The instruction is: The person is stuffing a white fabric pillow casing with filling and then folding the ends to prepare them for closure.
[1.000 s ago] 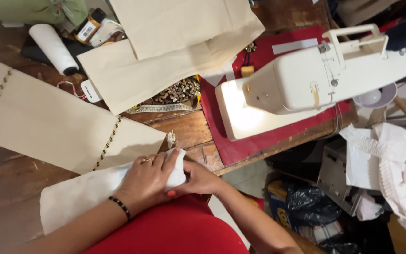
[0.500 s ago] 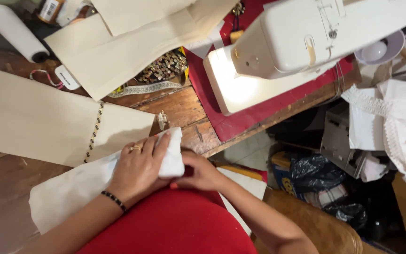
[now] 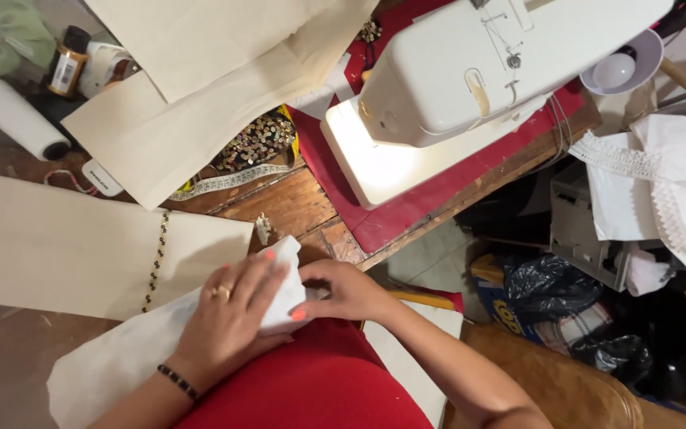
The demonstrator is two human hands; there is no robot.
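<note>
- Cluttered sewing-room surroundings are being shown from above: a worn brown wooden counter (image 3: 287,208) is carrying cream fabric panels, trims and a machine, and bags and white lace cloth (image 3: 676,199) are lying piled to the right of it.
- A piece of soft white fabric (image 3: 113,365) is being pressed flat at the near edge of the counter, just above a red garment (image 3: 319,381) on the lap.
- The left hand (image 3: 228,318) is being laid open, palm down and fingers spread, on top of the white fabric; nothing is being gripped by it.
- The right hand (image 3: 343,290) is being curled closed on the fabric's folded right end, which is being pinched between thumb and fingers.
- A flat cream panel with a line of dark beaded trim (image 3: 81,254) is lying just beyond the left hand, touching or overlapping the white fabric; which of the two cannot be told.
- A white sewing machine (image 3: 502,63), its lamp lit, is standing well apart on a red mat (image 3: 414,210).
- The step in hand is being judged as folding or creasing the fabric's end.
- For the next move, the fold probably needs holding steady under the left palm while the edge is being smoothed by the right fingers.
</note>
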